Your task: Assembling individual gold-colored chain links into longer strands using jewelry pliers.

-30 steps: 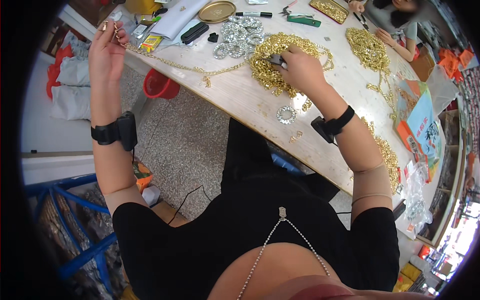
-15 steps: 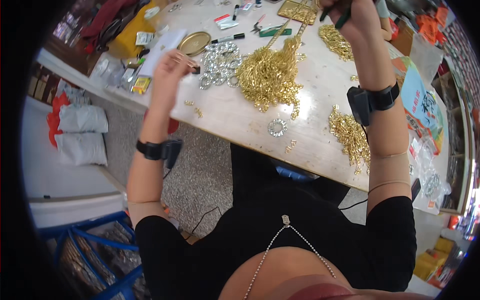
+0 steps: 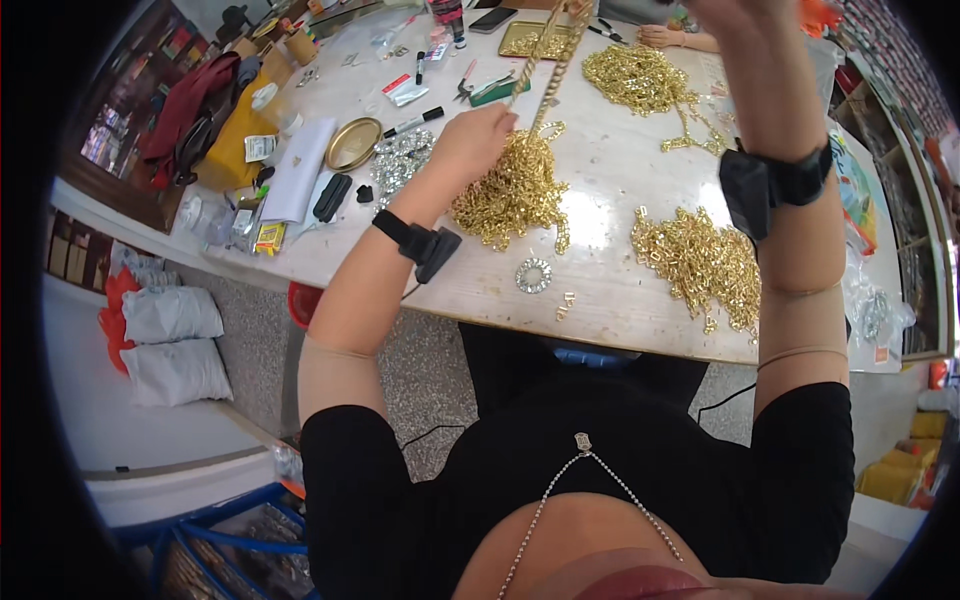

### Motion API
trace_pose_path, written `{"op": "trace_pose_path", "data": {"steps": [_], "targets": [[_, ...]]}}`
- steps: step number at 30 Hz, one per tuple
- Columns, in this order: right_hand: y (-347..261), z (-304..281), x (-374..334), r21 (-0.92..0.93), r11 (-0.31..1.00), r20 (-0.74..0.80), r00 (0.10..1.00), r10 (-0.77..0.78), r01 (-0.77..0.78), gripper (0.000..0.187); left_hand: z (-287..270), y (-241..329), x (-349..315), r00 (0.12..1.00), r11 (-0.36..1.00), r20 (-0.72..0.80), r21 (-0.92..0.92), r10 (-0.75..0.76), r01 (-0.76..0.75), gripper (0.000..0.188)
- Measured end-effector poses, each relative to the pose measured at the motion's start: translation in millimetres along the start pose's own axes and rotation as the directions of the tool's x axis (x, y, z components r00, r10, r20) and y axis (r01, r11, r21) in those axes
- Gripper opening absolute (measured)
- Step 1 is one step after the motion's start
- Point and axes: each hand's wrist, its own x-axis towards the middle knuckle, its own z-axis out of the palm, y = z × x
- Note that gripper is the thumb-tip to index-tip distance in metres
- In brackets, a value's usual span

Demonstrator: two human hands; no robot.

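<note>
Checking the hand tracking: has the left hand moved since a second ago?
Yes. The left hand went from beyond the table's left edge to the gold chain pile beside the round gold tray.

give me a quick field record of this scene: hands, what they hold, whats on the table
left hand: grips the gold chain just above the chain pile
right hand: raised at the top edge, mostly cut off; what it holds cannot be told
chain: runs taut up from the pile toward the top edge
table: pale, second gold pile to the right, silver ring near the front edge, gold dish, black marker
far side: another person's hand by a third gold pile
</note>
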Motion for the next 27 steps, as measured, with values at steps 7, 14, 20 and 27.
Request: {"op": "trace_pose_path", "data": {"steps": [7,14,20,27], "targets": [[-52,-19,0,-0.031,0.935,-0.266,0.899,-0.349,0.354,0.02,-96,-38,72,0.936,0.906,-0.083,-0.295,-0.341,0.304,0.027],[2,-67,1,-0.206,0.975,-0.266,0.964,0.023,-0.08,0.021,-216,-22,102,0.867,0.547,-0.221,-0.834,-0.447,0.069,0.023],[130,-98,-51,-0.26,0.769,-0.276,0.808,0.521,-0.584,0.02,-223,-25,49,0.874,0.648,0.108,-0.629,-0.474,0.43,0.021],[157,-61,-43,-0.48,0.781,-0.239,0.917,0.32,-0.398,0.034,-181,24,22,0.857,-0.226,0.374,-0.924,-0.353,0.31,0.034]]}}
